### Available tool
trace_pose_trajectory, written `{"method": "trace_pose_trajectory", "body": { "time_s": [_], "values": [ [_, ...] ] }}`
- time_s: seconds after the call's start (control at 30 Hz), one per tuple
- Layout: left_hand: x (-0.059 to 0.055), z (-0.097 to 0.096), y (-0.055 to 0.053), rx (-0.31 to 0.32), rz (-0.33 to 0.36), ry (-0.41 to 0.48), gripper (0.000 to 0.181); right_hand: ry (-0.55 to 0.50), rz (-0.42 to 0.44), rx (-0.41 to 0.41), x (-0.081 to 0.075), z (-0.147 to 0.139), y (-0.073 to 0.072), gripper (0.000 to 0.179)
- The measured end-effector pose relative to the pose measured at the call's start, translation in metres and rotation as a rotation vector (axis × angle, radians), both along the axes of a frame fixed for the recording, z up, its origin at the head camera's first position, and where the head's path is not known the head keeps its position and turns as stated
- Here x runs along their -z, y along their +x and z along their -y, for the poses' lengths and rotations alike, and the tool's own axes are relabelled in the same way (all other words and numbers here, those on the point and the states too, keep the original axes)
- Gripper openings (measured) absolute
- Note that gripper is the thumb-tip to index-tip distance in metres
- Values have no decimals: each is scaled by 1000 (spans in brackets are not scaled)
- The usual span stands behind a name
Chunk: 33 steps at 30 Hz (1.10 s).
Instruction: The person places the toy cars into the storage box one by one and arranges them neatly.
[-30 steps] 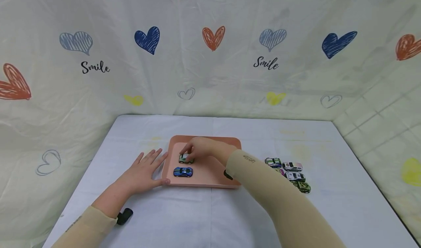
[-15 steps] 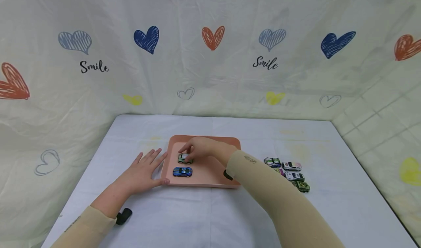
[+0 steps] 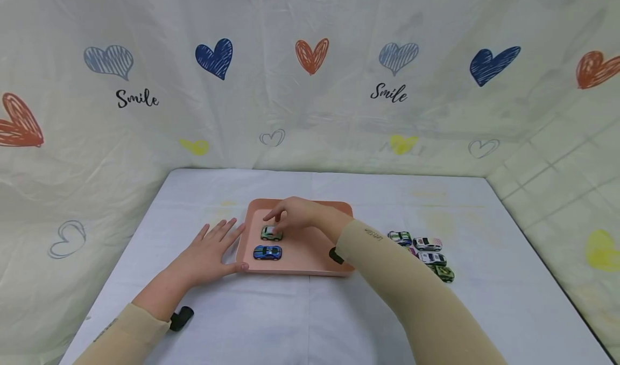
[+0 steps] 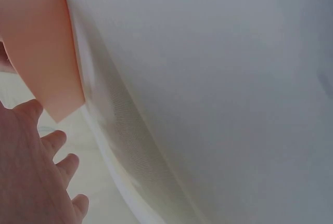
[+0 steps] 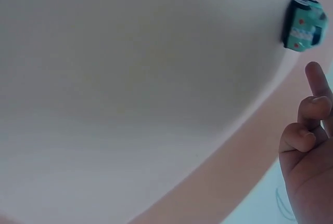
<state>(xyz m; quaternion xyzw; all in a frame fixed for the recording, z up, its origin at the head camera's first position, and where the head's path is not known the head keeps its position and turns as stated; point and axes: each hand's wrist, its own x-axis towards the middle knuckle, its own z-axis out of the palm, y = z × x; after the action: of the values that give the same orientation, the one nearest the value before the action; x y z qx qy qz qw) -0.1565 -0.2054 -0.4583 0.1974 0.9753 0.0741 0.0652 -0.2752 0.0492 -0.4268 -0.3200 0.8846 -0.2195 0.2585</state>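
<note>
A green toy car (image 3: pixel 272 233) stands in the pink tray (image 3: pixel 310 272), behind a blue toy car (image 3: pixel 267 252). My right hand (image 3: pixel 301 215) hovers just over the green car, thumb close to its right end and index finger stretched out to the left. In the right wrist view a gap shows between the fingers (image 5: pixel 299 136) and the green car (image 5: pixel 306 25); the other fingers are loosely bent. Spread flat, my left hand (image 3: pixel 205 254) lies at the tray's left edge, fingertips by the rim. The left wrist view shows those fingers (image 4: pixel 66 169) beside the tray's corner (image 4: pixel 49 78).
Several more toy cars (image 3: pixel 431 258) sit in a cluster on the white table to the right, partly hidden by the right sleeve (image 3: pixel 402 289). A cloth with printed hearts (image 3: pixel 310 117) hangs behind the table.
My right hand has let go of the green toy car and risen slightly off it. The car stays in the tray, and my left hand keeps its place.
</note>
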Motion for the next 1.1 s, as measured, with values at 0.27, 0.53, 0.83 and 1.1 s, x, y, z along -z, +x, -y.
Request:
{"method": "trace_pose_trajectory", "body": {
  "time_s": [0.27, 0.53, 0.83, 1.1],
  "values": [
    [1, 0, 1, -5, 1, 8, 101, -66, -63, -8, -20, -14, 3, 43],
    [0, -1, 2, -6, -13, 7, 101, -116, -78, 55, -37, -41, 5, 41],
    [2, 0, 2, -9, -14, 1, 102, -149, -107, 100, -49, -86, 10, 41],
    [2, -1, 1, -2, -20, 6, 101, -129, -104, 175, -52, -128, 20, 38]
  ]
}}
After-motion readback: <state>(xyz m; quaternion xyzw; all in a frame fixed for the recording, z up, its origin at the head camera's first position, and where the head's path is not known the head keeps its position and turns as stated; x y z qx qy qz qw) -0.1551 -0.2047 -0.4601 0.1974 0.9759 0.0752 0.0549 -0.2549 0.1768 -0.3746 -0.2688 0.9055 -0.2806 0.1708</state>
